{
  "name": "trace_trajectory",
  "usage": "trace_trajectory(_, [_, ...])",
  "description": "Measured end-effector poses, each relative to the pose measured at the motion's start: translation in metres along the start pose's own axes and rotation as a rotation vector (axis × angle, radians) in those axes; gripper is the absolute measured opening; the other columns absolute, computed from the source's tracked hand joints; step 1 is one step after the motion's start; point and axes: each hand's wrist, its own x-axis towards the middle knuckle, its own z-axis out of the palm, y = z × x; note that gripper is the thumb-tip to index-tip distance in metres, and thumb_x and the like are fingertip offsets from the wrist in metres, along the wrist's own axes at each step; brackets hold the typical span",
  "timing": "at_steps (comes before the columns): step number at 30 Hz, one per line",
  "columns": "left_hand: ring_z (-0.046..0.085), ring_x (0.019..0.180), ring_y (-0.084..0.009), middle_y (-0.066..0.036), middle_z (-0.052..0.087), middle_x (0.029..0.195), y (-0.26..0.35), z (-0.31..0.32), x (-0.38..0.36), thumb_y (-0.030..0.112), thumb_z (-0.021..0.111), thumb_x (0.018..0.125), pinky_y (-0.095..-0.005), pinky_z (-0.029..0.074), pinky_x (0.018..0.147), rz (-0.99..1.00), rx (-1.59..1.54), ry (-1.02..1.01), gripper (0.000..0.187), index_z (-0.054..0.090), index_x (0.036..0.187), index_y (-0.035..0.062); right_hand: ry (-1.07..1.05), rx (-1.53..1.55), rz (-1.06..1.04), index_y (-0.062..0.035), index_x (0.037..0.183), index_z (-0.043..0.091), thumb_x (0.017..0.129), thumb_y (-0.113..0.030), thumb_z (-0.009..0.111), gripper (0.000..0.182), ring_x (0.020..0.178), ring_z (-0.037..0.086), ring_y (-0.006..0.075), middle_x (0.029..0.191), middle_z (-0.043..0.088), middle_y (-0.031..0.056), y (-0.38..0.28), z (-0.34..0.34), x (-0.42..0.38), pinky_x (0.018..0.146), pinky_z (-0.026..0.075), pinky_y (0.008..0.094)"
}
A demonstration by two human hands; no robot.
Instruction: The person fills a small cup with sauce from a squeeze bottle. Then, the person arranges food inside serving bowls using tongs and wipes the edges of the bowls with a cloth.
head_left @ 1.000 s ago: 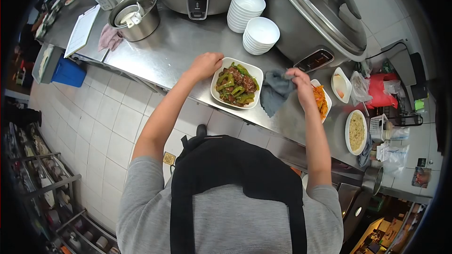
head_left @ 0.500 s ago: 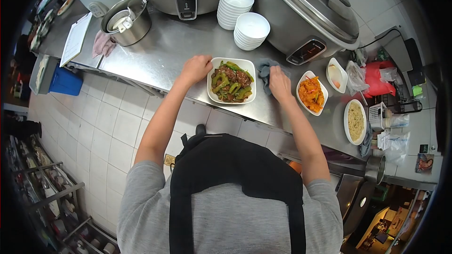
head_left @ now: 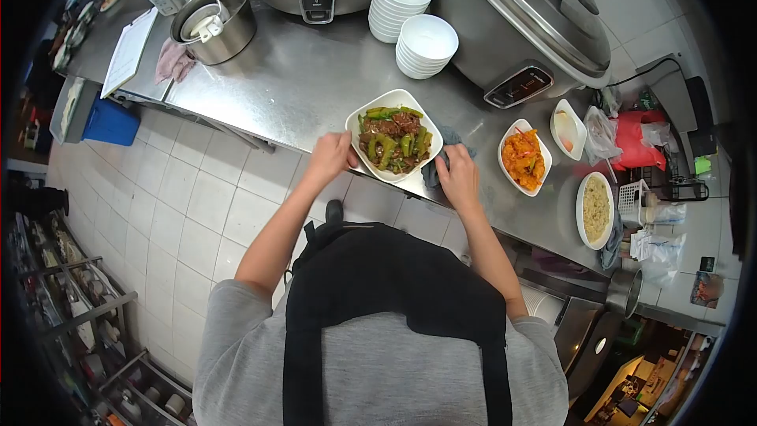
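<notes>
A white square bowl (head_left: 397, 97) of dark meat and green vegetable slices (head_left: 392, 140) lies at the counter's front edge, one corner facing me. My left hand (head_left: 330, 159) grips its left side with bent fingers. At the right corner, my right hand (head_left: 460, 180) holds the rim between thumb and fingers; part of that grip is hidden. A grey-blue cloth (head_left: 453, 137) is bunched on the steel between the bowl and my right hand. Just right of that hand stands a white dish (head_left: 505, 167) of orange food.
Two stacks of white bowls (head_left: 427, 34) stand behind, before large cookers (head_left: 512, 39). To the right are a small white dish (head_left: 578, 130) and an oval dish (head_left: 581, 225) of pale grainy food. A metal pot (head_left: 229, 46), pink cloth (head_left: 173, 63) and clipboard (head_left: 130, 51) sit left.
The square bowl has turned so that a corner faces me. My left hand came down to its lower left side. My right hand moved off the cloth to the bowl's right corner.
</notes>
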Motion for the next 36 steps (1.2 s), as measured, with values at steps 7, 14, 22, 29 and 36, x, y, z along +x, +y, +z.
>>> trace_trajectory(7, [0.062,0.064,-0.0155,-0.013,0.067,0.080,0.002,0.040,-0.033,0.041,0.034,0.095,-0.0286,0.052,0.054,-0.109,-0.573,-0.165,0.054,0.062,0.090,-0.0042,-0.128,0.529,0.146,-0.0015,0.086,0.057,0.085,-0.015,0.058,0.013,0.068,0.058,0.0196,0.077,0.059,0.0069,0.055,-0.013,-0.025,0.061,0.045,0.0303])
trace_trajectory(14, [0.062,0.074,-0.0172,-0.009,0.066,0.079,0.070,0.096,-0.063,0.052,0.036,0.093,-0.0277,0.051,0.063,0.164,-0.172,-0.546,0.060,0.059,0.098,-0.0029,0.005,1.095,0.327,-0.0049,0.086,0.050,0.091,-0.016,0.056,0.013,0.061,0.044,0.0043,0.069,0.050,-0.0025,0.037,-0.061,-0.042,0.055,0.035,0.0225])
trace_trajectory(22, [0.055,0.061,-0.0320,-0.022,0.053,0.061,0.091,0.127,-0.049,0.039,0.052,0.089,-0.0412,0.041,0.057,0.483,0.256,-0.353,0.049,0.057,0.068,-0.0050,0.114,0.425,0.149,0.0027,0.082,0.051,0.083,-0.008,0.057,0.012,0.064,0.050,0.0225,0.072,0.049,0.0114,0.049,-0.105,-0.076,0.062,0.041,0.0304])
trace_trajectory(29, [0.060,0.066,-0.0344,-0.017,0.060,0.067,0.104,0.142,-0.068,0.027,0.055,0.087,-0.0431,0.045,0.063,0.670,0.432,-0.269,0.027,0.064,0.082,0.0021,0.128,0.236,-0.234,-0.0001,0.104,0.056,0.074,-0.009,0.064,0.032,0.084,0.062,0.0291,0.093,0.062,0.0158,0.036,-0.118,-0.060,0.074,0.046,0.0355])
trace_trajectory(36, [0.058,0.095,-0.0314,-0.014,0.061,0.107,0.120,0.115,-0.100,0.019,0.054,0.086,-0.0410,0.046,0.082,0.747,0.631,0.029,0.022,0.066,0.088,0.0009,-0.544,0.462,-0.101,0.0010,0.092,0.062,0.074,-0.014,0.067,0.024,0.074,0.058,0.0274,0.080,0.061,0.0107,0.045,-0.122,-0.037,0.068,0.044,0.0329])
